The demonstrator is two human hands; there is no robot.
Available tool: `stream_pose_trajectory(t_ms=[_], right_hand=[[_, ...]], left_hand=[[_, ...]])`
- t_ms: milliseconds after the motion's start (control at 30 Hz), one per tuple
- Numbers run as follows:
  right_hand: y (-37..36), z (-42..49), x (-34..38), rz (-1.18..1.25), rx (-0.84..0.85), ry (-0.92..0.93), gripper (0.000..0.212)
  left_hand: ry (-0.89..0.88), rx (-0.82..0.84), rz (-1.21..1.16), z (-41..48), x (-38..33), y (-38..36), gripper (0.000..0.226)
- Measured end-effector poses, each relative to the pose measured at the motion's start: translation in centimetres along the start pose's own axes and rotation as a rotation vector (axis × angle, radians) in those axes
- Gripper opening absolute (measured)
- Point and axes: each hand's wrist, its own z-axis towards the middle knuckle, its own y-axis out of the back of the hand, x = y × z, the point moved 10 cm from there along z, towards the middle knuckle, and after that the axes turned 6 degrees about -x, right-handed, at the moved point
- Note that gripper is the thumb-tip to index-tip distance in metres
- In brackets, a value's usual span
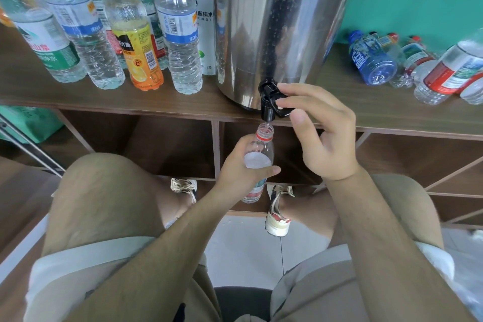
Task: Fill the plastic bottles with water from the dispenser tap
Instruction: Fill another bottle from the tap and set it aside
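Currently mid-fill: your left hand (243, 165) grips the red-ringed bottle (261, 154) around its upper body, mouth just under the black tap (269, 102) of the steel dispenser (274, 21). Your right hand (321, 133) pinches the tap. Water level reads high, probably nearly full. On the desk (379, 112), upright bottles (180, 34) at left look filled; lying bottles (373, 57) at right look empty, not yet done

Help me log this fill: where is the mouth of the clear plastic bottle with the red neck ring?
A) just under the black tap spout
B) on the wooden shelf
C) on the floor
A: the left hand holds the clear plastic bottle, mouth below the black tap spout; right hand pinches the tap lever.
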Motion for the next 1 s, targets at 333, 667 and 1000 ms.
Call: stream_pose_trajectory(t_ms=[333, 667, 1000], right_hand=[[0.02, -0.10, -0.52, 0.013, -0.015, -0.011, 0.027], [0.01, -0.21, -0.26, 0.001, -0.028, -0.014, 0.023], [-0.13, -0.22, -0.34, 0.015, -0.025, -0.041, 0.025]], left_hand=[[-0.009, 0.020, -0.027, -0.01, -0.14, -0.12, 0.073], [-0.013, 0.019, -0.016, 0.07, -0.26, -0.14, 0.076], [-0.012, 0.029, -0.018, 0.12, -0.33, -0.24, 0.076]])
